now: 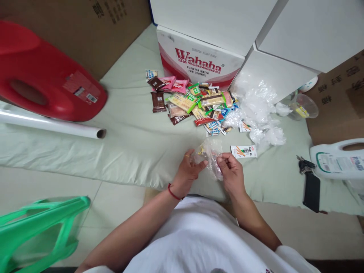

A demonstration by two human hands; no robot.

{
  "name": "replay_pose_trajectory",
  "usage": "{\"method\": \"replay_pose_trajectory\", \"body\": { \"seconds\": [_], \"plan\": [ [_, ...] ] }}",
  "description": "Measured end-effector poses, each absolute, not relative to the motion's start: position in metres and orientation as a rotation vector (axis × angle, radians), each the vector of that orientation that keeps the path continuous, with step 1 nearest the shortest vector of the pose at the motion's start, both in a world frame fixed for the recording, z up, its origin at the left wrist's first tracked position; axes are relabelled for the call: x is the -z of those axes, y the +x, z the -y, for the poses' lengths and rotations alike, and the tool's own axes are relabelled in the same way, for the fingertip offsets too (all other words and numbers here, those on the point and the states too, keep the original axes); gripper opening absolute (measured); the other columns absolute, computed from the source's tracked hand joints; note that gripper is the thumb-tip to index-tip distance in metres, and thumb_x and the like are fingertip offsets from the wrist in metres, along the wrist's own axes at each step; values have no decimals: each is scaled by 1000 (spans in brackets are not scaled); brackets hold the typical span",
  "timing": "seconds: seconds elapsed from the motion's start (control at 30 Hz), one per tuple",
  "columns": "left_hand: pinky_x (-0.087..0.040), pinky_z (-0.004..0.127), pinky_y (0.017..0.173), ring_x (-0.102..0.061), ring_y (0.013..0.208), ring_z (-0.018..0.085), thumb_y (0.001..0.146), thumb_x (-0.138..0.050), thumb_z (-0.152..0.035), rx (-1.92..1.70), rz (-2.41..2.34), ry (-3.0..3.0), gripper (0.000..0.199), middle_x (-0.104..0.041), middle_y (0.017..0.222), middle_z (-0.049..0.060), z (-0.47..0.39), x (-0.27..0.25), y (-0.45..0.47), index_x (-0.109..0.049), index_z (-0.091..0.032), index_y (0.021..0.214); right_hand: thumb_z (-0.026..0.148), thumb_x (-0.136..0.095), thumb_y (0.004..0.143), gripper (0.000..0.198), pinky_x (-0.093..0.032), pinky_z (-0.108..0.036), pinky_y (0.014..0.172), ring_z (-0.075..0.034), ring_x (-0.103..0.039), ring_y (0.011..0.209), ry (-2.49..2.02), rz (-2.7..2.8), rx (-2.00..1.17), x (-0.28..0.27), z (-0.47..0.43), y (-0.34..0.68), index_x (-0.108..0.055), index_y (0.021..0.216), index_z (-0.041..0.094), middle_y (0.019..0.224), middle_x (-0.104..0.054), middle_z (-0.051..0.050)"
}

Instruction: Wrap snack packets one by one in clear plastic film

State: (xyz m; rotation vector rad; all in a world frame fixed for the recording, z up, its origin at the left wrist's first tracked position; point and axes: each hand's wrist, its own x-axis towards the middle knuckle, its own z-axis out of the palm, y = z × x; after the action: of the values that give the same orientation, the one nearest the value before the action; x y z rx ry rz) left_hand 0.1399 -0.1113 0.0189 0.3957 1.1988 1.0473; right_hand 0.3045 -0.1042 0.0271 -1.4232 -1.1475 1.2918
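The left hand [188, 170] and the right hand [231, 171] are close together, both pinching one clear bag [209, 153] between them. Small snacks show through the bag. It hangs just above the pale green sheet [133, 140].

At one o'clock from the hands lies a white packet [243, 151]. At twelve o'clock is a pile of snacks [193, 104], and behind it a Wahaha box [197, 60]. Crumpled plastic [260, 113] sits at one o'clock. Keys [305, 165] and a white jug [338, 161] are at three o'clock. A red jug [45, 72] and a white tube [54, 125] are at ten o'clock. A green bag [40, 231] is at eight o'clock.
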Motion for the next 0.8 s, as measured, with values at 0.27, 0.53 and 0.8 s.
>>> {"method": "replay_pose_trajectory", "body": {
  "seconds": [0.27, 0.53, 0.8],
  "plan": [
    [-41, 19, 54, -58, 70, 10, 61, -98, -44, -1061, -979, 298, 45, -69, 80, 0, 116, -20, 124, -63, -19, 75, 58, -92, 66, 52, -40, -23, 58, -10, -45, 60, -1417, 694, -1448, -25, 93, 326, -64, 91, 21, 72, -55, 6],
    [-56, 32, 84, -72, 93, 20, 67, -99, -43, -1115, -882, 410, 39, -81, 99, 6, 124, -17, 128, -72, -19, 81, 58, -68, 95, 40, -49, -27, 73, -16, -61, 83, -1373, 1195, -1219, -23, 107, 333, -70, 112, 21, 95, -69, -2],
    [-58, 28, 75, -72, 82, 18, 63, -97, -60, -1197, -1045, 324, 52, -78, 84, 4, 123, -19, 105, -65, -19, 68, 57, -84, 77, 43, -41, -22, 60, -10, -49, 61, -1468, 930, -1350, -28, 93, 324, -67, 90, 20, 72, -60, 5]
  ]
}}
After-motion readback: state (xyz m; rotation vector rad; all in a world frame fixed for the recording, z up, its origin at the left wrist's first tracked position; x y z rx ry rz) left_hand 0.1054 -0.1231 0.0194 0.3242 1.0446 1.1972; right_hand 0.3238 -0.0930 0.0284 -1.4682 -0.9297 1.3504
